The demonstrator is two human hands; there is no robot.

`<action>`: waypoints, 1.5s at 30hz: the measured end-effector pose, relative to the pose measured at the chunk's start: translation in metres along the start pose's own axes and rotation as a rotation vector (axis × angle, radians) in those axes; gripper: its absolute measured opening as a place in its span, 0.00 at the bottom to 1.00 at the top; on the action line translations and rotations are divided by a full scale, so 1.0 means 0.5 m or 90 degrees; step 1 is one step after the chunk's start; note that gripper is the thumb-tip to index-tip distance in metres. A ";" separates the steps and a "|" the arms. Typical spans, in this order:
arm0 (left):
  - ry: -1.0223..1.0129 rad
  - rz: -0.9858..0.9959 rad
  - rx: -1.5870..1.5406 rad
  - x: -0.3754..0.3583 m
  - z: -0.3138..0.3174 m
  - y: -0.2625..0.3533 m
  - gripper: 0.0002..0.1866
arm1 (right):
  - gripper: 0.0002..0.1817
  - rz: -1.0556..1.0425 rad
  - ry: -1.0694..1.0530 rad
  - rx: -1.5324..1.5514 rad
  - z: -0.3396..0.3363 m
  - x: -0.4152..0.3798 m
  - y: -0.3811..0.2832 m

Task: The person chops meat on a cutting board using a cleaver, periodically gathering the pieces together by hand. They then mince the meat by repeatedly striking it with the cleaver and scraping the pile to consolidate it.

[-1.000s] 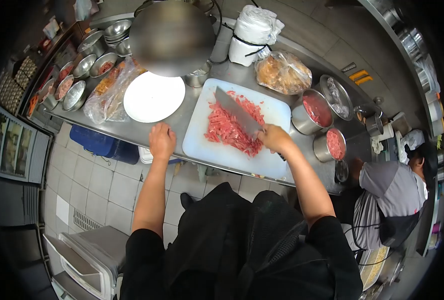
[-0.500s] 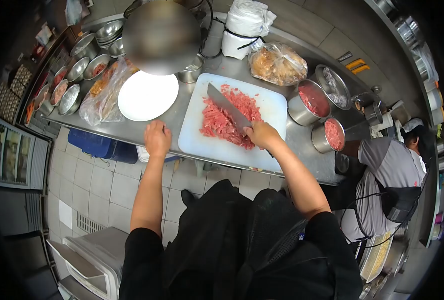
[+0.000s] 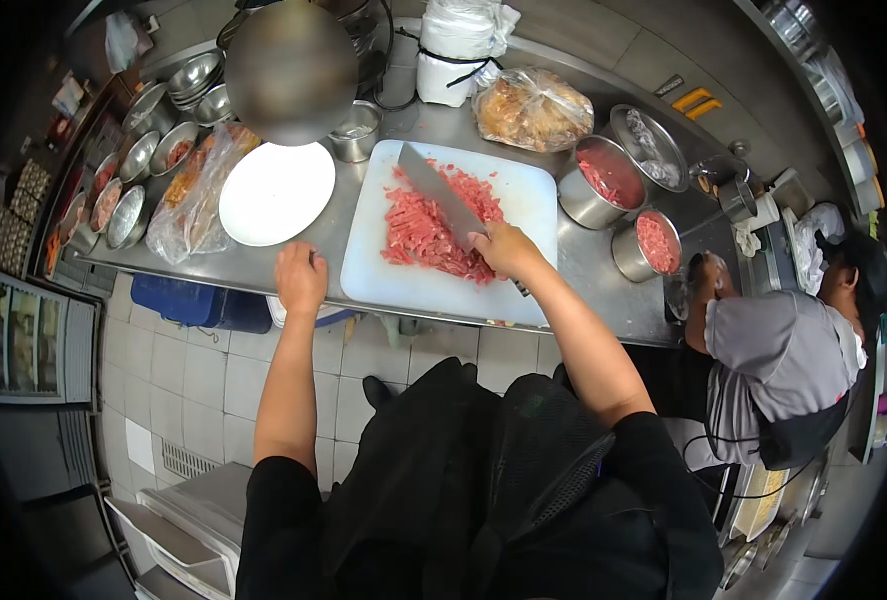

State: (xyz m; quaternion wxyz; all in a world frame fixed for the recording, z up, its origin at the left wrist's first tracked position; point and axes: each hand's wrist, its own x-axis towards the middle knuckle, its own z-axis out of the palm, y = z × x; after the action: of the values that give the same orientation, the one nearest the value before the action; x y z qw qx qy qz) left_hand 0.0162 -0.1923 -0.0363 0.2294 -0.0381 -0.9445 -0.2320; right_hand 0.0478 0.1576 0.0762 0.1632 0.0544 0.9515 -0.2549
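My right hand (image 3: 506, 250) is wrapped around the handle of a wide-bladed kitchen knife (image 3: 438, 188). The blade lies slantwise over a heap of chopped red meat (image 3: 426, 238), its tip toward the far left. Under the meat is a white cutting board (image 3: 364, 275) near the counter's front edge. My left hand (image 3: 302, 278) rests at that edge, left of the board, fingers loosely bent and nothing visible in them. Just beyond it sits a white oval plate (image 3: 277, 195) with nothing on it.
Right of the board stand a metal pot of meat (image 3: 592, 208) and a smaller pot of minced meat (image 3: 632, 258). Bagged food (image 3: 534, 110) lies behind. Metal bowls (image 3: 127, 217) and a plastic bag (image 3: 192, 215) are left. A co-worker in grey (image 3: 774, 335) stands at right.
The view has shifted slightly, so the counter appears farther left. My right hand still holds the knife over the meat. The co-worker's arm and hand now show at the counter's right end.
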 end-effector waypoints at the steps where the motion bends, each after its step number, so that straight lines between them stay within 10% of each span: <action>1: -0.004 -0.004 -0.004 -0.002 0.001 -0.002 0.09 | 0.24 0.003 0.002 0.003 -0.008 -0.021 0.000; 7: 0.055 0.110 -0.087 -0.016 0.013 0.071 0.06 | 0.23 0.045 0.126 0.276 0.021 -0.107 0.121; 16: -0.206 0.408 -0.163 -0.079 0.066 0.458 0.10 | 0.17 0.067 0.210 0.708 0.111 -0.117 0.188; 32: -0.117 0.318 -0.100 -0.003 0.031 0.345 0.10 | 0.15 0.074 0.177 0.804 0.105 -0.120 0.204; 39: -0.175 0.328 0.038 -0.052 0.049 0.422 0.49 | 0.15 0.064 0.182 0.786 0.108 -0.120 0.207; 45: -0.166 0.230 0.146 0.015 0.087 0.364 0.62 | 0.16 0.080 0.183 0.777 0.102 -0.123 0.206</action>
State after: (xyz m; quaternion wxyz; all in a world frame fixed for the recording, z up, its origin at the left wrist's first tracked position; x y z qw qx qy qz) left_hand 0.0240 -0.0110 0.0096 0.1460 -0.2096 -0.9642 -0.0716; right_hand 0.1391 0.2197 0.0075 -0.0123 0.2276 0.6422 -0.7318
